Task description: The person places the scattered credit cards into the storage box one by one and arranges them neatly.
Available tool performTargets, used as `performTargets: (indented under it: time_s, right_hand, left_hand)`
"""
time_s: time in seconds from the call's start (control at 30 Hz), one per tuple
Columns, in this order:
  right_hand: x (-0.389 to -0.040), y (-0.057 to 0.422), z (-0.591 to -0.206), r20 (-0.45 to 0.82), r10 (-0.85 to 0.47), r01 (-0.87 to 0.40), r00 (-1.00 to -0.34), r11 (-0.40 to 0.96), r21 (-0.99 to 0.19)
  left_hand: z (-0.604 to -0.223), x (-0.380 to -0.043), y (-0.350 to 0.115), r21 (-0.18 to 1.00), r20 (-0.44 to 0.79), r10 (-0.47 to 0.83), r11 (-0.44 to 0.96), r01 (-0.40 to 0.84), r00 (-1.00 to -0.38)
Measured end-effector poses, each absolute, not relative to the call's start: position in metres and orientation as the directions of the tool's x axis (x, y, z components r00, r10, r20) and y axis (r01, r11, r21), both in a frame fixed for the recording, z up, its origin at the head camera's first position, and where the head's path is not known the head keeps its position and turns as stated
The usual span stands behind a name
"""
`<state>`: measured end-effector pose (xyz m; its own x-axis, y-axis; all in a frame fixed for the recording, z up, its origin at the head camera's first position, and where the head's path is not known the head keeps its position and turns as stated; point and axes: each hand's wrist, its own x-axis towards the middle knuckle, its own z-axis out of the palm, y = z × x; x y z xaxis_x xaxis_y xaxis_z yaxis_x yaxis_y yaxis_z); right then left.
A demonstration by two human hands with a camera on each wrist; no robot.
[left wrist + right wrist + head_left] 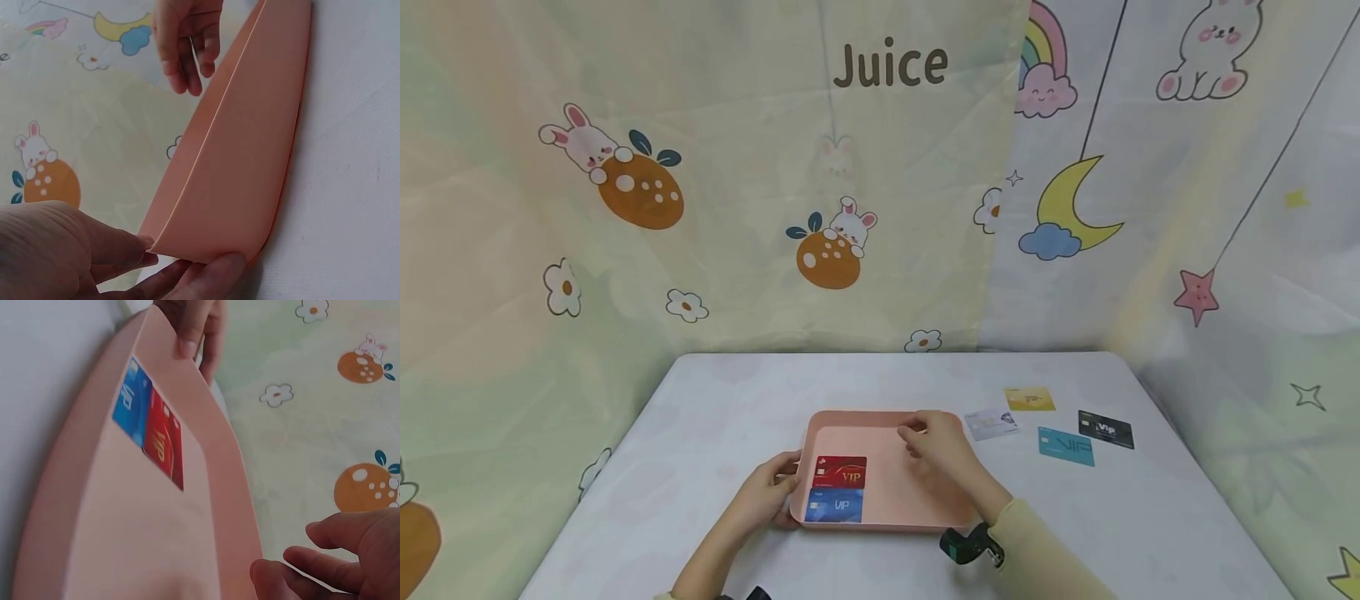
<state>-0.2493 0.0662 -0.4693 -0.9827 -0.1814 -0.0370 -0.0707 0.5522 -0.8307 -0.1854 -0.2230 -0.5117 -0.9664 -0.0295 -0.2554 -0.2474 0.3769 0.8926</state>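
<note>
A pink tray (887, 467) lies on the white table, with a red VIP card (839, 472) and a blue VIP card (834, 506) one above the other at its left side. My left hand (767, 487) grips the tray's left edge; the left wrist view has its thumb on the rim and fingers against the outer wall. Over the tray's right half hovers my right hand (942, 450), fingers loosely bent, nothing between them. In the right wrist view its fingers (325, 562) appear beside the tray's far wall, thumb and fingertips apart.
Right of the tray lie a white card (991, 423), a yellow card (1030, 399), a teal VIP card (1066, 447) and a black VIP card (1106, 429). Patterned cloth (745, 267) hangs behind and beside the table (737, 383).
</note>
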Motion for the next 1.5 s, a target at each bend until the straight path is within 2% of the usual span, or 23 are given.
performTargets:
  time_s: [0.37, 0.7, 1.1, 1.5]
  right_hand:
    - [-0.269, 0.101, -0.458, 0.013, -0.111, -0.081, -0.994, 0.637, -0.767]
    - [-0.282, 0.127, -0.474, 0.057, -0.058, -0.081, -0.997, 0.723, -0.687]
    - [-0.297, 0.172, -0.499, 0.001, 0.113, 0.089, -0.994, 0.793, -0.603]
    - [-0.304, 0.173, -0.515, -0.138, 0.172, 0.219, -0.975, 0.831, -0.511]
  left_hand:
    - [-0.508, -0.184, -0.225, 0.898, -0.223, -0.019, 0.384, -0.213, -0.975]
    - [-0.513, -0.184, -0.225, 0.887, -0.227, -0.025, 0.407, -0.217, -0.974]
    - [-0.514, -0.184, -0.225, 0.889, -0.229, -0.031, 0.401, -0.222, -0.973]
    - [-0.516, -0.187, -0.224, 0.885, -0.253, -0.038, 0.395, -0.247, -0.967]
